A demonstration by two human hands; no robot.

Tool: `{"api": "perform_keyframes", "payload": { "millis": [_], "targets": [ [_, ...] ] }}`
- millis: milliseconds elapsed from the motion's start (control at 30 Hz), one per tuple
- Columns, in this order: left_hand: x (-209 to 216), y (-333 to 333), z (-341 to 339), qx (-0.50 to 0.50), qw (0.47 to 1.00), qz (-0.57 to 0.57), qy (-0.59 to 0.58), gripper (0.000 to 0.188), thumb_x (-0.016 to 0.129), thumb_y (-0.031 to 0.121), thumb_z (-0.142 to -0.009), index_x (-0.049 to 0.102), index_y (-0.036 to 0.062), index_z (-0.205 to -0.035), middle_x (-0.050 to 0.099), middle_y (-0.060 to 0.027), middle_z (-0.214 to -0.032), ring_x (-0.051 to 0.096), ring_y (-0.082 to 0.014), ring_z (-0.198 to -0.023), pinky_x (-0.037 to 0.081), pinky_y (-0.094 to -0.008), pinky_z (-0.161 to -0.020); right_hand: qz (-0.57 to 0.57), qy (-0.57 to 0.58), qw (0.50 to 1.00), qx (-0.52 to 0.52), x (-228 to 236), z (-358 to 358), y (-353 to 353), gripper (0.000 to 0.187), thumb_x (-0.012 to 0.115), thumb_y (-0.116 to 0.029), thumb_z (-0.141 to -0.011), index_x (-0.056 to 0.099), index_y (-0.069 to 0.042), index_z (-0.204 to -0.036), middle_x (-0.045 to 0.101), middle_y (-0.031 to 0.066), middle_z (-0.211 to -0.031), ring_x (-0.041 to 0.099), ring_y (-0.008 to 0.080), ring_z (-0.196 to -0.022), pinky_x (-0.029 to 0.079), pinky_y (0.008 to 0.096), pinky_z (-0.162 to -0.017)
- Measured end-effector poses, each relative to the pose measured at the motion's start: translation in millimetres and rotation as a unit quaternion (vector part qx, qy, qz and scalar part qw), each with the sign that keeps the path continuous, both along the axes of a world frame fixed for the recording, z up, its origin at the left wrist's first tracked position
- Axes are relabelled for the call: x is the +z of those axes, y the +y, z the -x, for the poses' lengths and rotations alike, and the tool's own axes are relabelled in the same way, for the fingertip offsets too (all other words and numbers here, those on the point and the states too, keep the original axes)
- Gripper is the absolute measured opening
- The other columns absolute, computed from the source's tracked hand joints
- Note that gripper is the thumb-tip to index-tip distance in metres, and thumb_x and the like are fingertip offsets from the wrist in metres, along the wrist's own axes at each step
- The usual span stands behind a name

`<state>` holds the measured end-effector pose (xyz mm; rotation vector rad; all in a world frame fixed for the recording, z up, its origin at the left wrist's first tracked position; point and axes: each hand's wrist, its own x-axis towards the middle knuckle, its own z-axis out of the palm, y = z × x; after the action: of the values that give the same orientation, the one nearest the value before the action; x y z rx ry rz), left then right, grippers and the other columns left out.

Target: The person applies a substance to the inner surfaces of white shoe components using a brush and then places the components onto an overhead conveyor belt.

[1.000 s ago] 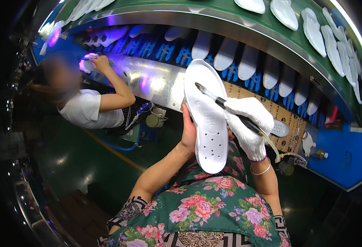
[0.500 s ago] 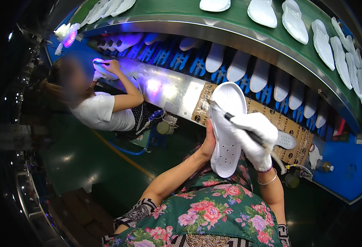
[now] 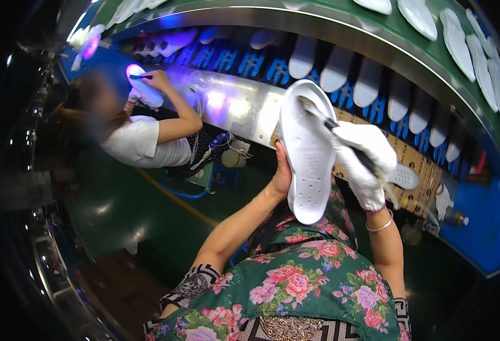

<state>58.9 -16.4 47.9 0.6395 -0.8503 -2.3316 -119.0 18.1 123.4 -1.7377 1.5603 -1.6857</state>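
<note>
My bare left hand [image 3: 282,175] is closed on the left edge of a white shoe sole [image 3: 308,156], thumb along its side. Its hollow face, with a raised rim, is turned up toward me, and small holes dot the near end. In a white knit glove, my right hand [image 3: 366,156] grips a brush [image 3: 328,121] with a dark handle. The bristles rest at, or just over, the inside of the sole's far end; contact is hard to tell. A thin hose [image 3: 391,196] shows by my right wrist.
White soles [image 3: 368,85] stand along a rack with blue holders, below a green conveyor [image 3: 318,4] carrying more pieces. Cardboard [image 3: 426,170] covers part of the metal ledge [image 3: 244,102]; a perforated grey-white piece [image 3: 405,177] lies there. At left, a co-worker [image 3: 153,136] brushes a sole.
The brush has gone from the sole's left outer edge to inside its far end. The sole has turned more face-up and come slightly nearer. My view has shifted a little.
</note>
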Motion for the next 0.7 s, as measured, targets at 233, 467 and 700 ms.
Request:
{"api": "perform_keyframes", "payload": {
  "millis": [233, 467, 700],
  "targets": [
    [-12.9, -13.5, -12.6, 0.065, 0.996, 0.011, -0.058, 0.112, 0.028, 0.093, -0.077, 0.025, 0.0123, -0.154, 0.042, -0.0128, -0.148, 0.047, -0.0284, -0.133, 0.041, -0.0466, -0.111, -0.024, -0.002, 0.987, 0.161, -0.3, -12.9, 10.2, 0.023, 0.076, -0.006, -0.076, 0.076, -0.009, -0.098, 0.073, 0.0091, -0.095, 0.071, 0.0283, -0.084, 0.056, 0.0353, -0.077],
    [-17.5, -33.8, -1.2, 0.020, 0.994, -0.022, 0.102, 0.123, 0.020, 0.099, -0.069, 0.041, 0.0003, -0.138, 0.064, -0.0207, -0.110, 0.066, -0.0301, -0.097, 0.056, -0.0449, -0.087, 0.019, 0.064, 0.990, 0.122, -26.0, -30.2, 16.2, 0.032, 0.075, -0.006, -0.078, 0.074, -0.012, -0.109, 0.073, 0.0095, -0.096, 0.071, 0.0282, -0.085, 0.056, 0.0370, -0.077],
    [-8.7, -36.3, 2.3, 0.127, 0.979, -0.118, 0.103, 0.130, 0.029, 0.103, -0.060, 0.043, -0.0010, -0.136, 0.063, -0.0218, -0.108, 0.064, -0.0322, -0.095, 0.056, -0.0447, -0.081, -0.013, 0.024, 0.994, 0.101, -16.7, -14.1, 10.6, 0.026, 0.073, -0.009, -0.082, 0.074, -0.011, -0.107, 0.072, 0.0101, -0.096, 0.070, 0.0277, -0.084, 0.056, 0.0351, -0.076]
  ]
}}
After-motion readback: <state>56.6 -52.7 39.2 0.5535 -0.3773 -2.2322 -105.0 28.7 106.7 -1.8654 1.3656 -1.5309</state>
